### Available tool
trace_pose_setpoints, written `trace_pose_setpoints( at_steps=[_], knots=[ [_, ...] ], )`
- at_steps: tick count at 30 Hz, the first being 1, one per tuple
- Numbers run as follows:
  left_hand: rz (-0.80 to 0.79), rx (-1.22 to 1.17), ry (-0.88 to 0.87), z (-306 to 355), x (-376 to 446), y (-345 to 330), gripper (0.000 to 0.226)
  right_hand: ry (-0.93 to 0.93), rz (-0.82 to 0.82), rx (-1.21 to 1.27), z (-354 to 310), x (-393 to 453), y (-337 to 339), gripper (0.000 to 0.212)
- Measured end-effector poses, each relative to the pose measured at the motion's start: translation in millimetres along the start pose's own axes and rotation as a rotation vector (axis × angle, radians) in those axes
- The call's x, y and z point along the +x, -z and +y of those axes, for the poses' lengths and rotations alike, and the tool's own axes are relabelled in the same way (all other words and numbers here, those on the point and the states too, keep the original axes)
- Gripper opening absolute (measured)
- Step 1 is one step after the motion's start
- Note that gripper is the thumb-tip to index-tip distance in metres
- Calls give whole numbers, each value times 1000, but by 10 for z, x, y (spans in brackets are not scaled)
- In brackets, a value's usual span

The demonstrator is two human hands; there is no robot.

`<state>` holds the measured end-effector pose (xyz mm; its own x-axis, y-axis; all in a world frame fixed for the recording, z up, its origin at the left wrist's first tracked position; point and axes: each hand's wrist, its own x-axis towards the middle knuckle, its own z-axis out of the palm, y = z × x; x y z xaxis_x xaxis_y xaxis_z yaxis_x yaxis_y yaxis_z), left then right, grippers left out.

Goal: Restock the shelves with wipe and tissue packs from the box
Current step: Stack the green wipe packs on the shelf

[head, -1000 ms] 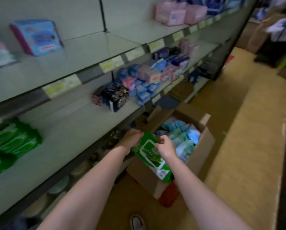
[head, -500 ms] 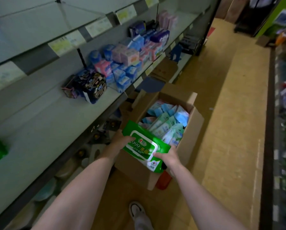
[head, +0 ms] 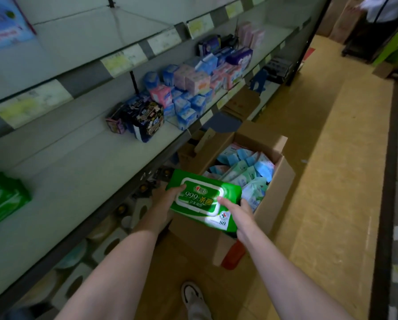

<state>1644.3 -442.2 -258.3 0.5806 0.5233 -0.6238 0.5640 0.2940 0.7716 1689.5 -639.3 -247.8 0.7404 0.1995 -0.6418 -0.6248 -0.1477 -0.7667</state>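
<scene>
I hold a green wipe pack (head: 202,199) with a white lid label above the near end of the open cardboard box (head: 278,181). My left hand (head: 164,199) grips its left end, thumb on top. My right hand (head: 238,214) grips its right near corner. The box stands on the floor and holds several blue, pale green and white tissue packs (head: 244,167). A wide bare stretch of the middle shelf (head: 78,172) lies to the left of the pack.
Green wipe packs (head: 1,197) lie at the shelf's left end. Dark and blue-pink packs (head: 170,98) crowd the shelf further along. Paper rolls (head: 105,245) fill the bottom shelf. My shoe (head: 193,299) is on the tan aisle floor; a red object (head: 233,257) sits by the box corner.
The green pack has turned face up and level between both hands, and my view has dropped toward the box and floor.
</scene>
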Motion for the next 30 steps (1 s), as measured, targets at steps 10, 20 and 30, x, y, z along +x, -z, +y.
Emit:
trace_pose_setpoints(
  at_steps=[10, 20, 30],
  knots=[
    [166, -328, -92, -39, -705, 1350, 48, 65, -451, -328, -375, -425, -1088, 76],
    [508, -627, -132, -855, -1745, 2962, 65, 195, -847, -589, -26, -1411, -2617, 74],
    [756, -888, -105, -1620, -2525, 3673, 58, 158, -1015, -783, 794, -2065, -3476, 79]
  ],
)
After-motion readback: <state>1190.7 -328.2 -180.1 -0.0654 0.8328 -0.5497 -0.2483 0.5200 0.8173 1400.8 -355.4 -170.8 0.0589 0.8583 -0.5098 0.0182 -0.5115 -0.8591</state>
